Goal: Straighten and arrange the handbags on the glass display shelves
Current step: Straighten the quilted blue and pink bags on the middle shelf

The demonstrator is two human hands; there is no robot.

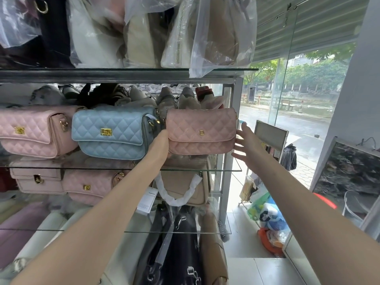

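A salmon-pink quilted handbag [201, 130] with a gold D stands at the right end of the middle glass shelf [230, 168]. My left hand [161, 144] is pressed against the bag's left side, its fingers hidden behind the bag. At the bag's right edge my right hand [245, 144] has its fingers spread, touching or nearly touching it. A light blue quilted bag [115, 132] leans just left of it, and a pale pink quilted bag [30, 130] sits further left.
Bags in plastic wrap [205, 33] fill the top shelf. Below are a pale pink clasp bag [37, 177], a pink quilted bag [90, 186] and a beige bag with a wrapped handle [185, 186]. A metal frame post [232, 124] bounds the shelves on the right, a glass storefront beyond.
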